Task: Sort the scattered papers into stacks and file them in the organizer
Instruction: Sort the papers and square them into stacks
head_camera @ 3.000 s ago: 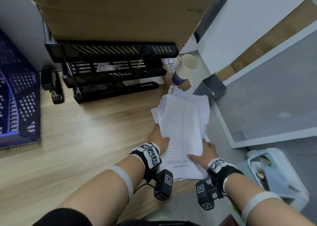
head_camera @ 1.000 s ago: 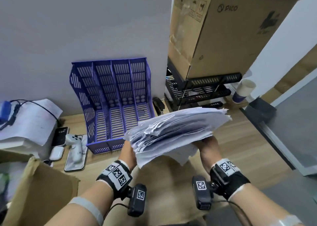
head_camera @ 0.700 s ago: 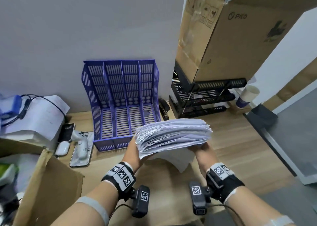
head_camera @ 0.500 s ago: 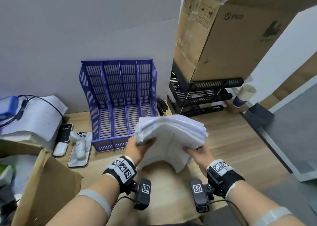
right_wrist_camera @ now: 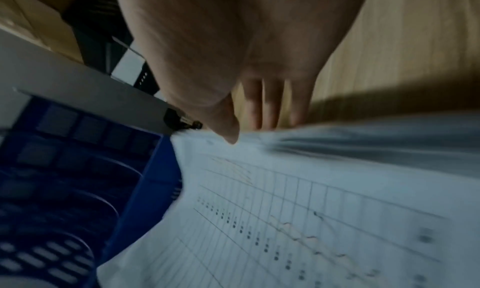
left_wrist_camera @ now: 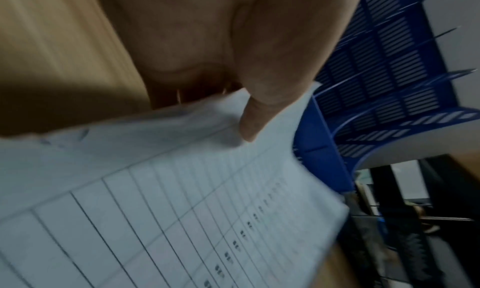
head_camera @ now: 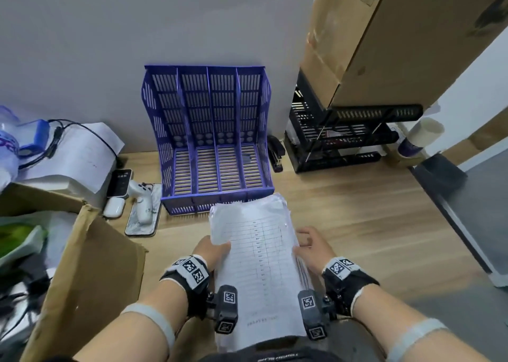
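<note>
Wood-grain desktop [head_camera: 357, 218] runs back to a grey wall, against which a blue four-slot file organizer [head_camera: 209, 141] stands with all its slots bare. Right of it sit a black stapler [head_camera: 275, 152] and a black tiered tray rack [head_camera: 343, 138] carrying a large cardboard box [head_camera: 398, 37]; a paper cup [head_camera: 417, 136] stands further right. At the near left is an open cardboard carton [head_camera: 90, 273], with a phone [head_camera: 119, 182], a white earbud case [head_camera: 114, 207] and a white handheld controller [head_camera: 143, 199] lying beside the organizer.

Both forearms reach forward side by side, wrists banded with marker tags. Between them a stack of papers [head_camera: 258, 260], a lined table printed on its top sheet, is held roughly flat, its far edge just in front of the organizer's front lip. The left hand [head_camera: 211, 250] clamps the stack's left edge, thumb on top of the sheet and fingers hidden beneath. The right hand [head_camera: 312, 247] grips the right edge, thumb tip on the top sheet and fingers running down along the stack's side. Both wrist views are blurred.
</note>
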`<move>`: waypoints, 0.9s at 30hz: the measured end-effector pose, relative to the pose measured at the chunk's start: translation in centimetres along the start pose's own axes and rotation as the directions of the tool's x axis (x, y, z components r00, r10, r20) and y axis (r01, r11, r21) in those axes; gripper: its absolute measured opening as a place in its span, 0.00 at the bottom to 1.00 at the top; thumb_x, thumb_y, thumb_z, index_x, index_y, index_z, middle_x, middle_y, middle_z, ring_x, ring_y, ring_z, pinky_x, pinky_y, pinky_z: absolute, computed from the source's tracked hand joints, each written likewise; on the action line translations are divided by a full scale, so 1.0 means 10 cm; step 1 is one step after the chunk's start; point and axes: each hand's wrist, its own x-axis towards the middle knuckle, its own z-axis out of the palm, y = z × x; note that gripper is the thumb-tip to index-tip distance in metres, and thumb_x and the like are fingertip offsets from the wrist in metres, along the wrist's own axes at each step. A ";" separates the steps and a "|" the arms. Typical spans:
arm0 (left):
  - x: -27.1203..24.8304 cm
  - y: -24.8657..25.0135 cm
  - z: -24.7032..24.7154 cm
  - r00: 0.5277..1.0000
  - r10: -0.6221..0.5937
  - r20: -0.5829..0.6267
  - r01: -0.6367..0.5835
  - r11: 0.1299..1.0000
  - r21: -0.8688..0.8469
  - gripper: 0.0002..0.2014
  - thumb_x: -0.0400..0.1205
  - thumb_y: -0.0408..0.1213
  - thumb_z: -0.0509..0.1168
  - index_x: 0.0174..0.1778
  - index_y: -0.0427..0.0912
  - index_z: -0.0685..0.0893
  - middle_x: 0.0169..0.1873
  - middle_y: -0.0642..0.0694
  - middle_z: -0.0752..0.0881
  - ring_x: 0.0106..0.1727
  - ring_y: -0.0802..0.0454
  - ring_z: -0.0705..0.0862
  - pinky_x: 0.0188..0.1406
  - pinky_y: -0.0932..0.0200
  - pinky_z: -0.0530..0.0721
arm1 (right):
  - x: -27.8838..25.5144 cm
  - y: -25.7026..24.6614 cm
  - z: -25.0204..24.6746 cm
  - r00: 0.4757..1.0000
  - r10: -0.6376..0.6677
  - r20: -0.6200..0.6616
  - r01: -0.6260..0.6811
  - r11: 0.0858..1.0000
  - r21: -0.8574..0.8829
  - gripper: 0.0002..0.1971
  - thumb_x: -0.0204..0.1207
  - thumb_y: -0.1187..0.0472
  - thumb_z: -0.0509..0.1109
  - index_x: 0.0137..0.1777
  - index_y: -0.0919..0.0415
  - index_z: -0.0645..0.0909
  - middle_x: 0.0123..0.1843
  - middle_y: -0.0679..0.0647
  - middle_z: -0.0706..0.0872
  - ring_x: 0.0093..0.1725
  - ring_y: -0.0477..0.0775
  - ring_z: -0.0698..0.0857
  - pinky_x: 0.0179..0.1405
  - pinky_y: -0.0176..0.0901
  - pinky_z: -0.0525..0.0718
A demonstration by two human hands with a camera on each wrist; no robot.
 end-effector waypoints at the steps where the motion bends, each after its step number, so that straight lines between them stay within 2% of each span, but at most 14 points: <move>1: 0.04 -0.07 -0.03 0.997 -0.053 -0.055 0.055 0.998 0.031 0.27 0.68 0.47 0.71 0.59 0.35 0.80 0.56 0.38 0.88 0.55 0.38 0.87 0.56 0.48 0.86 | 0.01 0.04 0.04 0.999 0.030 -0.024 -0.030 1.000 -0.002 0.20 0.74 0.69 0.71 0.65 0.57 0.73 0.56 0.58 0.84 0.47 0.50 0.83 0.44 0.37 0.82; 3: 0.09 -0.22 -0.09 0.974 -0.130 -0.184 0.148 0.985 0.091 0.33 0.68 0.44 0.71 0.67 0.34 0.74 0.63 0.37 0.83 0.60 0.35 0.84 0.56 0.53 0.83 | 0.02 0.14 0.08 0.998 0.064 -0.016 -0.065 0.990 -0.123 0.22 0.73 0.65 0.72 0.66 0.58 0.74 0.61 0.58 0.83 0.52 0.52 0.82 0.50 0.39 0.81; 4: 0.08 -0.26 -0.12 0.963 -0.135 -0.234 0.160 0.983 0.090 0.31 0.70 0.41 0.71 0.69 0.35 0.73 0.65 0.37 0.81 0.62 0.35 0.83 0.55 0.55 0.81 | 0.01 0.17 0.10 0.996 0.080 0.034 -0.071 0.975 -0.211 0.21 0.72 0.62 0.73 0.65 0.57 0.76 0.62 0.56 0.83 0.54 0.52 0.83 0.54 0.42 0.83; 6: 0.06 -0.30 -0.13 0.964 -0.106 -0.244 0.132 0.987 0.094 0.20 0.73 0.38 0.69 0.61 0.42 0.76 0.62 0.39 0.83 0.58 0.38 0.84 0.54 0.55 0.83 | -0.02 0.23 0.14 0.979 0.146 0.144 -0.096 0.946 -0.309 0.21 0.72 0.57 0.73 0.65 0.54 0.77 0.64 0.52 0.82 0.58 0.52 0.84 0.59 0.46 0.85; 8: 0.02 -0.31 -0.11 0.975 -0.080 -0.208 0.107 0.987 0.120 0.11 0.73 0.39 0.67 0.50 0.47 0.76 0.53 0.42 0.87 0.50 0.42 0.85 0.51 0.53 0.86 | -0.03 0.27 0.20 0.973 0.172 0.155 -0.114 0.939 -0.326 0.21 0.72 0.56 0.73 0.65 0.53 0.76 0.65 0.52 0.81 0.57 0.52 0.84 0.53 0.43 0.85; 9: 0.02 -0.30 -0.09 0.978 -0.061 -0.197 0.091 0.985 0.144 0.10 0.74 0.38 0.66 0.49 0.47 0.76 0.51 0.43 0.88 0.48 0.43 0.85 0.48 0.54 0.85 | -0.03 0.28 0.22 0.978 0.170 0.120 -0.121 0.934 -0.335 0.19 0.72 0.56 0.73 0.62 0.53 0.77 0.63 0.51 0.82 0.52 0.50 0.84 0.47 0.40 0.84; 11: -0.01 -0.27 -0.06 0.980 -0.023 -0.198 0.064 0.978 0.201 0.11 0.77 0.36 0.65 0.56 0.44 0.77 0.53 0.43 0.87 0.49 0.44 0.84 0.45 0.57 0.81 | -0.05 0.26 0.23 0.984 0.168 0.059 -0.136 0.925 -0.354 0.14 0.70 0.56 0.73 0.54 0.55 0.78 0.54 0.51 0.85 0.42 0.48 0.81 0.39 0.40 0.81; 13: -0.02 -0.23 -0.03 0.977 0.029 -0.213 0.028 0.965 0.262 0.16 0.78 0.33 0.64 0.61 0.43 0.75 0.54 0.42 0.86 0.51 0.42 0.84 0.46 0.56 0.82 | -0.04 0.29 0.23 0.987 0.160 0.010 -0.146 0.924 -0.353 0.10 0.67 0.58 0.73 0.46 0.55 0.77 0.42 0.50 0.83 0.36 0.48 0.78 0.35 0.39 0.78; 15: -0.03 -0.19 0.01 0.975 0.074 -0.211 -0.004 0.950 0.312 0.16 0.77 0.32 0.64 0.60 0.43 0.74 0.51 0.40 0.86 0.51 0.42 0.85 0.46 0.55 0.83 | -0.05 0.28 0.20 0.990 0.144 -0.009 -0.139 0.935 -0.326 0.09 0.65 0.59 0.73 0.41 0.54 0.75 0.37 0.48 0.80 0.33 0.48 0.76 0.31 0.38 0.75; 17: -0.03 -0.16 0.03 0.974 0.098 -0.206 -0.020 0.936 0.350 0.11 0.77 0.33 0.65 0.55 0.43 0.77 0.47 0.43 0.86 0.47 0.44 0.84 0.44 0.56 0.82 | -0.06 0.28 0.17 0.991 0.132 -0.032 -0.135 0.941 -0.309 0.08 0.65 0.62 0.72 0.39 0.53 0.75 0.35 0.48 0.81 0.32 0.48 0.77 0.30 0.38 0.76; 19: -0.05 -0.12 0.03 0.970 0.121 -0.211 -0.033 0.925 0.378 0.07 0.76 0.35 0.66 0.49 0.46 0.79 0.43 0.47 0.86 0.44 0.46 0.84 0.41 0.59 0.81 | -0.08 0.28 0.13 0.991 0.122 -0.047 -0.130 0.952 -0.276 0.07 0.65 0.64 0.73 0.37 0.54 0.77 0.34 0.48 0.82 0.31 0.49 0.80 0.30 0.40 0.82; 22: -0.05 -0.07 0.02 0.958 0.164 -0.236 -0.053 0.908 0.415 0.04 0.74 0.37 0.67 0.43 0.48 0.79 0.39 0.49 0.86 0.40 0.47 0.83 0.35 0.61 0.77 | -0.11 0.30 0.10 0.993 0.110 -0.043 -0.117 0.958 -0.262 0.08 0.65 0.65 0.75 0.34 0.54 0.78 0.32 0.49 0.84 0.31 0.50 0.82 0.36 0.44 0.87; 27: -0.07 -0.05 0.03 0.944 0.204 -0.258 -0.076 0.899 0.431 0.04 0.74 0.38 0.67 0.37 0.45 0.79 0.33 0.49 0.84 0.33 0.47 0.79 0.32 0.61 0.77 | -0.14 0.32 0.09 0.988 0.150 -0.021 -0.151 0.963 -0.225 0.07 0.64 0.62 0.76 0.36 0.54 0.79 0.33 0.47 0.83 0.32 0.49 0.81 0.36 0.43 0.85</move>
